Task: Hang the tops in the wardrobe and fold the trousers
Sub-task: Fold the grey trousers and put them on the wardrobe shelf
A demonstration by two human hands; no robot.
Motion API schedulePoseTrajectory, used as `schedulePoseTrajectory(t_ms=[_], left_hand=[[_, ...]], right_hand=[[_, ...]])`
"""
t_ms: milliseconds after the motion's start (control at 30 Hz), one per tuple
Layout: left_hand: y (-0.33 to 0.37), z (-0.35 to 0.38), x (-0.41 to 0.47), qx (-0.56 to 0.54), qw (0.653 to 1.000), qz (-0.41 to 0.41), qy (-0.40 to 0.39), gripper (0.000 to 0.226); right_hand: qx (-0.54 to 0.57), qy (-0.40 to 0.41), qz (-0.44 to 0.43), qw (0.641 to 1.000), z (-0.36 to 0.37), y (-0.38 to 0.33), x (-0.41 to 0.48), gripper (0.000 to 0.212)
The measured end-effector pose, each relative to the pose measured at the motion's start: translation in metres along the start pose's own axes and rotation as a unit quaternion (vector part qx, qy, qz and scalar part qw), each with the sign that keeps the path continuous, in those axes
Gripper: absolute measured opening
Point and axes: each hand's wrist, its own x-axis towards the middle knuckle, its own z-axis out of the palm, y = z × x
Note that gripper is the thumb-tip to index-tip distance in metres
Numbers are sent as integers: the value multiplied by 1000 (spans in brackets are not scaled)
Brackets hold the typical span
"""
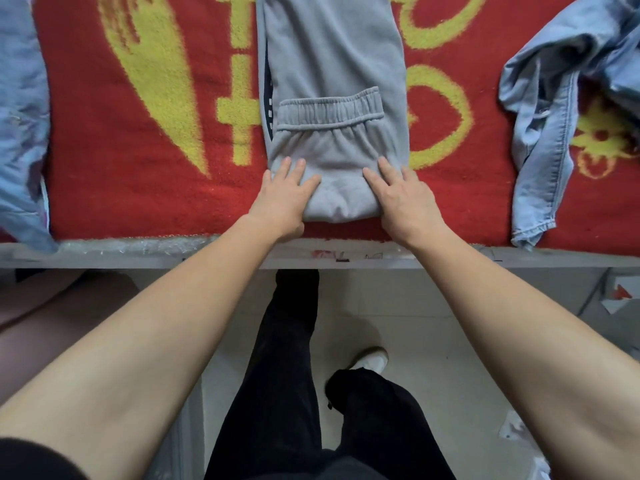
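Grey sweat trousers (332,71) lie lengthwise on a red and yellow blanket (145,188), running away from me. Their near end is folded over, so the elastic cuff (330,110) lies across the fabric. My left hand (284,195) presses flat on the left side of the near fold, fingers straight. My right hand (401,195) presses flat on the right side of the same fold. A light blue denim garment (554,98) lies crumpled at the right. Another light blue garment (20,133) lies at the left edge.
The blanket covers a surface whose grey front edge (138,256) runs across the view just in front of my hands. Below it are a pale tiled floor (433,323), my legs in black trousers and a white shoe (370,362).
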Motion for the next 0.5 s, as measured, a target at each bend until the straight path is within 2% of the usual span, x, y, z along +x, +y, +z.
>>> schedulePoseTrajectory(t_ms=[200, 300, 433, 500], left_hand=[[21, -20, -57, -59, 998, 3, -10, 74], [43, -14, -108, -129, 992, 7, -8, 68], [58, -2, -151, -231, 969, -13, -85, 74], [56, -11, -155, -256, 960, -12, -116, 74]], right_hand=[[74, 4, -15, 997, -33, -5, -59, 61], [120, -40, -3, 992, -42, -5, -103, 52], [121, -124, -26, 985, -51, 0, -144, 27], [127, -150, -43, 980, -64, 5, -149, 5]])
